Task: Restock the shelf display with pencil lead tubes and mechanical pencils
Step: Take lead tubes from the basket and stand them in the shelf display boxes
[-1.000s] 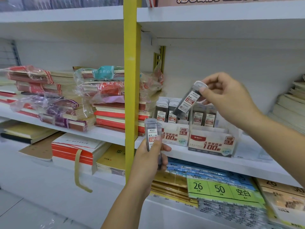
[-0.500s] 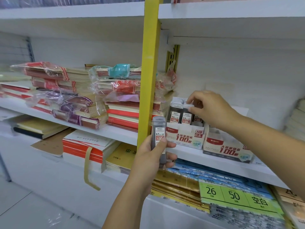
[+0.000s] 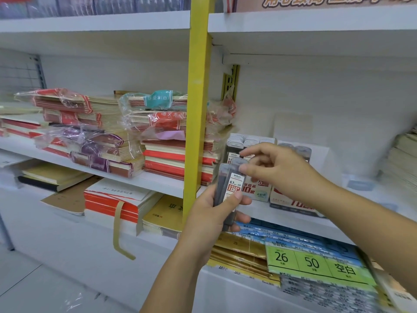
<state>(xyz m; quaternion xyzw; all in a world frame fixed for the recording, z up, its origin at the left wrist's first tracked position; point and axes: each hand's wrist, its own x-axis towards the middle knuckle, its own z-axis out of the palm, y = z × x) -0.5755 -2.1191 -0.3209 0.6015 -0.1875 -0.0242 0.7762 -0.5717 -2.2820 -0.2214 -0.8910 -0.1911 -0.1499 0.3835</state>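
Where the held tubes (image 3: 233, 188) are: in front of the middle shelf, just left of the display boxes, standing roughly upright as a small bundle in the left hand. The front label reads 0.7 and HB.
Left hand (image 3: 212, 215): its grip is closed round the lower half of the bundle, with the thumb across the front label and the fingers wrapped behind.
Right hand (image 3: 279, 172): the forearm runs in from the right. Thumb and forefinger pinch the cap end of one tube in the bundle, and motion blur softens the fingertips.
Display boxes (image 3: 261, 193): two white-and-red cardboard boxes sit side by side on the shelf, partly hidden behind both hands.
Stocked tubes (image 3: 235, 143): they stand upright in rows inside the boxes, pale caps up. More caps show in the left box than in the right.
Shelf (image 3: 282, 214): a white board that carries the boxes, with another white shelf above it.
Yellow upright (image 3: 198, 109): a vertical post just left of the hands, dividing the two bays.
Notebook stacks (image 3: 108, 136): left of the post at the same level, several wrapped in clear plastic with red, purple or teal bands.
Green card (image 3: 313, 263): on the shelf below, printed 26 and 50, lying on blue and gold packs.
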